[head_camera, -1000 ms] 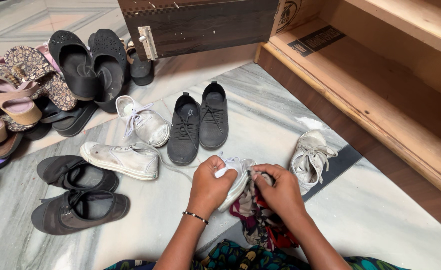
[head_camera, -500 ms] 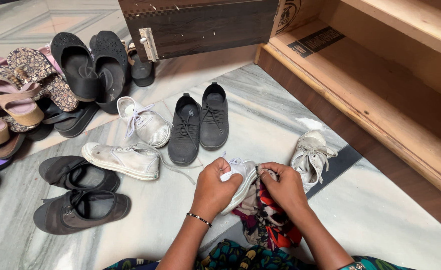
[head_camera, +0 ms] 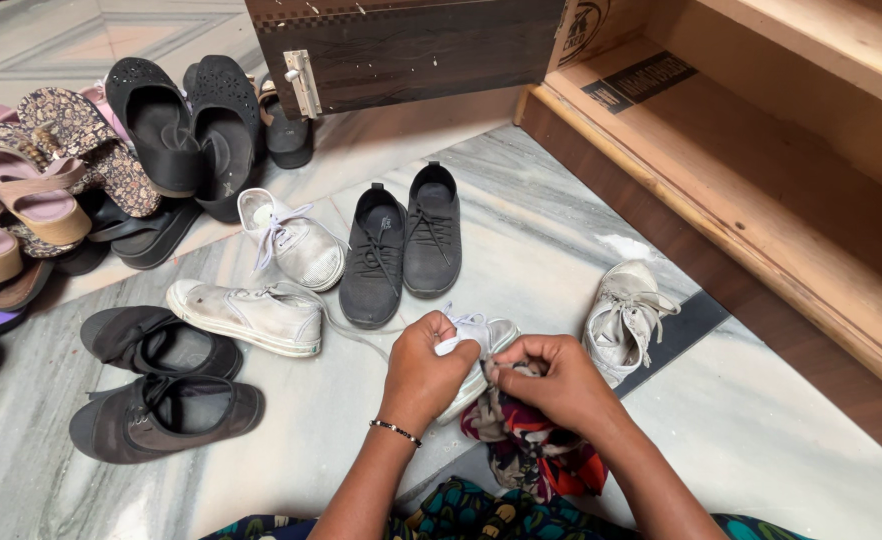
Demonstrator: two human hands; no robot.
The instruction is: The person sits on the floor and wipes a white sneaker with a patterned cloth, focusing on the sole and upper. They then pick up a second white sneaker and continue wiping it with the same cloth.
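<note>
Left hand (head_camera: pixel 423 372) clenched on a white shoe (head_camera: pixel 481 345), largely hidden; right hand (head_camera: pixel 551 380) pinches a patterned cloth (head_camera: pixel 531 450)

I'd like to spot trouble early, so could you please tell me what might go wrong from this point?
1. The left hand holds the small white shoe only at one end while the right hand presses the patterned cloth against it; the shoe might twist loose.
2. A long loose lace trails from the white sneaker toward the hands and could snag.
3. The colourful cloth might stain the white fabric.
</note>
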